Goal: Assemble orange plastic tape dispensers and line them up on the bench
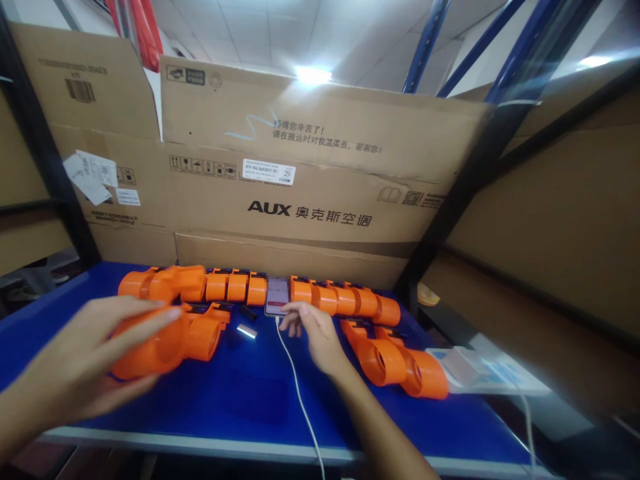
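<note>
Left of the phone [277, 293], my left hand [83, 363] has fingers apart around an orange ring [167, 339], grip unclear through blur; my right hand [321, 333], fingers slightly apart, curls at its lower edge, where light touch should spare the cable [296, 383].

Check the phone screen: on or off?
On. The phone shows a lit, pale display with a red patch near its lower end, just above the white cable.

Looks like a workshop or a warehouse packing area, hard to tell which. Shows blue metal rack posts [426, 45] at upper right, printed carton board [320, 187] across the middle, and rowed orange plastic pieces [383, 360] on a blue worktop [250, 400] below.
</note>
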Demonstrator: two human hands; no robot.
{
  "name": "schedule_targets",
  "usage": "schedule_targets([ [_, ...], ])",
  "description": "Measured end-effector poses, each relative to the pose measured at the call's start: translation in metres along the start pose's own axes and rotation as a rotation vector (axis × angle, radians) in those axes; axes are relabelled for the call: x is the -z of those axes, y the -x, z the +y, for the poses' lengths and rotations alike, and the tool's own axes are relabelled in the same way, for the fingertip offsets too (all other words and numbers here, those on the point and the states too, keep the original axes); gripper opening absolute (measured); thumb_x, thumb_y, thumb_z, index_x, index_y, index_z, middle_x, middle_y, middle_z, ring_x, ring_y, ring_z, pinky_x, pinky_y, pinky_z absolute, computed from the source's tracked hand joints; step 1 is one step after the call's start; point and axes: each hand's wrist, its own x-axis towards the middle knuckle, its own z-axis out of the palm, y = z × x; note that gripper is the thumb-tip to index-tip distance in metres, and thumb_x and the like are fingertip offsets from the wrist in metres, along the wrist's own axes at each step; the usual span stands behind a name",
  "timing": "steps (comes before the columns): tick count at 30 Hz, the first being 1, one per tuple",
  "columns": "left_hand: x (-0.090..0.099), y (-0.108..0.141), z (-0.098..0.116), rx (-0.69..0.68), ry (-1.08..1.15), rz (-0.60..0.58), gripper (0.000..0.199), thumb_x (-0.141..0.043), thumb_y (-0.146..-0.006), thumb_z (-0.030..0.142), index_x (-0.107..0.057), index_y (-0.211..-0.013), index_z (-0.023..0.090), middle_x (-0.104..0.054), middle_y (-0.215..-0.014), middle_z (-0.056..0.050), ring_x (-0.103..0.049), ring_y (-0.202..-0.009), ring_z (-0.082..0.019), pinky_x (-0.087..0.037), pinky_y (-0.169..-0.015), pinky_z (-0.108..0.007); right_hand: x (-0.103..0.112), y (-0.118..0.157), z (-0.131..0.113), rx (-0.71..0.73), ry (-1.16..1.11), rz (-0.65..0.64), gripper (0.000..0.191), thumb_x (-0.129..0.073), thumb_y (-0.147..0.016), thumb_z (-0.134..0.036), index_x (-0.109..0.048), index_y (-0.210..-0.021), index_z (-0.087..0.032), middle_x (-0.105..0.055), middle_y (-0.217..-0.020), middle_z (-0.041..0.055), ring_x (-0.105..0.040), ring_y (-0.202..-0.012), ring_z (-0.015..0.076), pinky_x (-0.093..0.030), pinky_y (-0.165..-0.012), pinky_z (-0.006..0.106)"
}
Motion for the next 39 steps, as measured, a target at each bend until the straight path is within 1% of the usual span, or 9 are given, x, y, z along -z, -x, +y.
schedule_targets([
  [6,-0.077,-0.053,0.083,-0.384,0.085,-0.207,0.088,-0.074,-0.077,0.027,-0.036,-0.155,0.037,-0.064,-0.132,-0.011,-0.061,-0.11,-0.033,-0.05,-0.096,-0.051,0.0,-0.005,0.006,-0.139,-0.045,0.121,0.048,-0.049,-0.097,-0.061,-0.068,-0.106,-0.019,-0.069,-0.068,0.0027,-0.051,-0.049,0.0141,-0.036,-0.045,0.025],
  [13,-0.127,-0.09,0.11,-0.484,0.305,-0.168,0.084,-0.079,-0.077,0.039,-0.042,-0.152,0.037,-0.065,-0.125,-0.011,-0.062,-0.108,-0.032,-0.048,-0.098,-0.05,0.007,-0.01,0.006,-0.193,-0.109,0.271,0.037,-0.067,-0.085,-0.057,-0.066,-0.087,-0.02,-0.055,-0.053,-0.0046,-0.04,-0.04,0.0104,-0.028,-0.038,0.023],
  [15,-0.138,-0.096,0.112,-0.349,0.489,-0.126,0.081,-0.074,-0.08,0.055,-0.041,-0.152,0.037,-0.057,-0.138,-0.013,-0.055,-0.122,-0.035,-0.045,-0.105,-0.054,0.011,-0.011,0.006,-0.176,-0.145,0.331,0.036,-0.067,-0.084,-0.056,-0.066,-0.086,-0.02,-0.054,-0.054,-0.0051,-0.039,-0.041,0.01,-0.029,-0.038,0.022],
  [18,-0.161,-0.105,0.117,0.122,0.927,-0.045,0.069,-0.052,-0.093,0.062,-0.038,-0.153,0.032,-0.047,-0.147,-0.015,-0.05,-0.131,-0.033,-0.045,-0.106,-0.051,0.014,-0.013,0.008,-0.164,-0.162,0.39,0.036,-0.067,-0.085,-0.055,-0.067,-0.091,-0.02,-0.054,-0.054,-0.0047,-0.037,-0.04,0.0101,-0.03,-0.039,0.023],
  [20,-0.18,-0.108,0.122,0.465,1.252,-0.052,0.062,-0.049,-0.097,0.057,-0.039,-0.151,0.03,-0.058,-0.134,-0.014,-0.062,-0.115,-0.028,-0.051,-0.097,-0.044,0.012,-0.013,0.008,-0.156,-0.152,0.396,0.037,-0.067,-0.085,-0.056,-0.069,-0.096,-0.02,-0.056,-0.055,-0.0039,-0.041,-0.041,0.0116,-0.033,-0.04,0.024],
  [23,-0.2,-0.107,0.127,0.74,1.582,-0.144,0.054,-0.065,-0.089,0.054,-0.057,-0.132,0.023,-0.07,-0.099,-0.006,-0.067,-0.081,-0.02,-0.052,-0.076,-0.032,0.004,-0.012,0.009,-0.126,-0.143,0.342,0.039,-0.068,-0.085,-0.058,-0.069,-0.096,-0.021,-0.062,-0.065,-0.0007,-0.054,-0.054,0.0162,-0.046,-0.048,0.027],
  [30,-0.2,-0.091,0.113,0.901,1.661,0.029,0.038,-0.074,-0.079,0.054,-0.062,-0.084,0.019,-0.066,-0.071,-0.001,-0.058,-0.057,-0.012,-0.043,-0.058,-0.023,-0.002,-0.01,0.018,-0.034,0.081,0.298,0.054,-0.037,-0.1,-0.064,-0.07,-0.097,-0.022,-0.066,-0.08,0.0045,-0.06,-0.073,0.0218,-0.05,-0.07,0.034],
  [36,-0.2,-0.091,0.11,0.931,1.829,0.166,0.038,-0.074,-0.08,0.053,-0.054,-0.082,0.021,-0.061,-0.066,0.004,-0.053,-0.051,-0.01,-0.043,-0.054,-0.021,-0.009,0.0,0.023,0.126,0.718,-0.276,0.019,-0.056,-0.099,-0.037,-0.067,-0.104,-0.022,-0.062,-0.106,0.0085,-0.052,-0.097,0.0242,-0.041,-0.088,0.037],
  [39,-0.202,-0.091,0.114,0.934,1.831,0.167,0.037,-0.075,-0.08,0.052,-0.053,-0.081,0.021,-0.06,-0.065,0.004,-0.051,-0.05,-0.009,-0.041,-0.052,-0.021,-0.017,0.006,0.024,0.146,0.951,-0.427,0.024,-0.063,-0.095,-0.035,-0.065,-0.115,-0.023,-0.052,-0.123,0.0116,-0.044,-0.106,0.0272,-0.038,-0.089,0.04],
])
